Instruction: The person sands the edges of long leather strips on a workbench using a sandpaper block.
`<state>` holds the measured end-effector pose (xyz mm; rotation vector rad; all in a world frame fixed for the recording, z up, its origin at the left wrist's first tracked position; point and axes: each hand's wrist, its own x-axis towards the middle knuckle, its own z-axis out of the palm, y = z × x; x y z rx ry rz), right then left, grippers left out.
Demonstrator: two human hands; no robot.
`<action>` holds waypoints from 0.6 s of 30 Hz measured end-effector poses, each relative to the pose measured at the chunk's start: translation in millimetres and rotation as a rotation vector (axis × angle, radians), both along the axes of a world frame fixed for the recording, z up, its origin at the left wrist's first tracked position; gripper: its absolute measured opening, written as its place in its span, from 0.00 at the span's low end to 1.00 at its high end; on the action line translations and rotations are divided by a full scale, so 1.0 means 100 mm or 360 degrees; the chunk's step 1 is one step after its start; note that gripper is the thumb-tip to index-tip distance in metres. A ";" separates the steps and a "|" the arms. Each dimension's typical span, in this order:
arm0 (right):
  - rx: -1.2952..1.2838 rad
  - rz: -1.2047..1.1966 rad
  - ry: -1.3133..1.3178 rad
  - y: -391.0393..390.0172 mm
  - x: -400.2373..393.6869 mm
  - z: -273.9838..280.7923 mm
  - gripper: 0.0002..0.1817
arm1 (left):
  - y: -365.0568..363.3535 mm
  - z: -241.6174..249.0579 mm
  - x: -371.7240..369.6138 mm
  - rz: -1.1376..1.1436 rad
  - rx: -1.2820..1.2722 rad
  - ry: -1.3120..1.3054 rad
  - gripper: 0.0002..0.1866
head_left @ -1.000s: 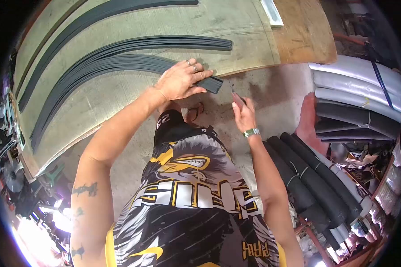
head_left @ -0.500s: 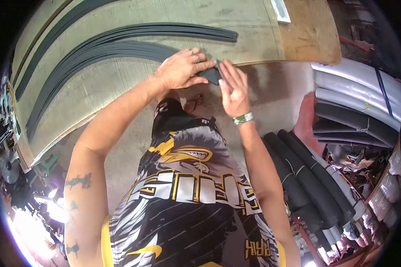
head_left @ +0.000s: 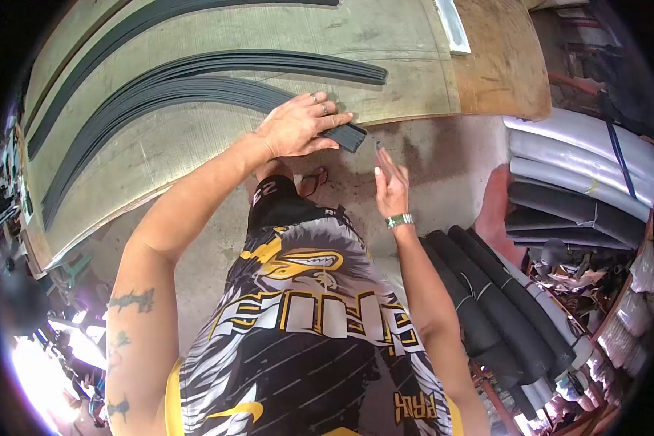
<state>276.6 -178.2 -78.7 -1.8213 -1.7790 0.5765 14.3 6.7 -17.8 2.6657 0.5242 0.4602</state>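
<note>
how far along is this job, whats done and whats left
Two dark strip bundles, the middle one and the far one, lie untouched, perhaps finished or perhaps waiting. In progress is the near bundle: the left hand steadies it, its end past the table edge, while the right hand holds a blurred small tool clear of it. Work on that end is probably left; how much, I can't tell.

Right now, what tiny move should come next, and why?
I'd guess the bare right hand should ease over to the dark grey bundle of long thin strips: its end pokes past the wooden table's edge, and the left hand steadies it.
</note>
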 end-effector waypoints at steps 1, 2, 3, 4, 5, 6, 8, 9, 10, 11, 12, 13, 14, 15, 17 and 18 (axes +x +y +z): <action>0.0159 -0.0003 0.0053 0.15 -0.07 0.14 0.22 | 0.02 -0.02 0.00 0.0010 -0.0002 -0.0002 0.36; 0.0307 -0.0026 0.0114 0.26 -0.19 0.32 0.22 | 0.02 -0.05 -0.01 0.0001 -0.0015 0.0005 0.36; 0.0314 0.0008 0.0180 0.42 -0.33 0.54 0.23 | 0.01 0.04 0.00 0.0021 -0.0077 0.0161 0.36; 0.0334 0.0037 0.0114 0.37 -0.40 0.52 0.23 | -0.08 0.02 0.00 -0.0002 -0.0123 0.0160 0.36; 0.0423 0.0084 0.0040 0.48 -0.40 0.51 0.23 | 0.02 0.03 -0.01 -0.0007 -0.0099 0.0149 0.36; 0.0344 0.0027 0.0117 0.38 -0.35 0.42 0.24 | 0.08 0.03 0.00 -0.0023 -0.0054 0.0105 0.36; -0.0031 -0.0004 0.0014 0.11 -0.08 0.20 0.23 | 0.03 0.04 0.00 -0.0017 -0.0040 0.0137 0.35; -0.0274 -0.0046 -0.0002 -0.03 -0.03 0.16 0.22 | 0.01 0.05 -0.01 -0.0022 -0.0053 0.0129 0.35; -0.0079 -0.0021 0.0033 0.09 -0.08 0.30 0.21 | 0.00 0.04 0.01 -0.0020 -0.0064 0.0118 0.35; 0.0127 0.0007 0.0076 0.27 -0.14 0.40 0.21 | 0.03 0.01 0.00 -0.0014 -0.0064 0.0114 0.35; 0.0302 0.0011 0.0121 0.38 -0.25 0.57 0.21 | 0.04 0.00 -0.01 -0.0015 0.0023 0.0088 0.35; 0.0364 0.0041 0.0173 0.50 -0.35 0.67 0.20 | 0.02 0.07 -0.01 0.0015 -0.0060 0.0132 0.35; 0.0349 0.0064 0.0149 0.41 -0.39 0.64 0.21 | -0.04 0.06 -0.02 -0.0007 -0.0098 0.0145 0.35; 0.0385 0.0100 0.0116 0.47 -0.39 0.56 0.22 | 0.04 0.07 -0.01 -0.0016 -0.0083 0.0148 0.35; 0.0066 0.0081 -0.0004 0.18 -0.12 0.26 0.21 | 0.02 0.01 -0.01 0.0013 -0.0057 0.0081 0.35; -0.0087 0.0056 0.0024 0.01 0.02 0.08 0.21 | 0.02 0.03 -0.01 0.0006 -0.0054 0.0067 0.36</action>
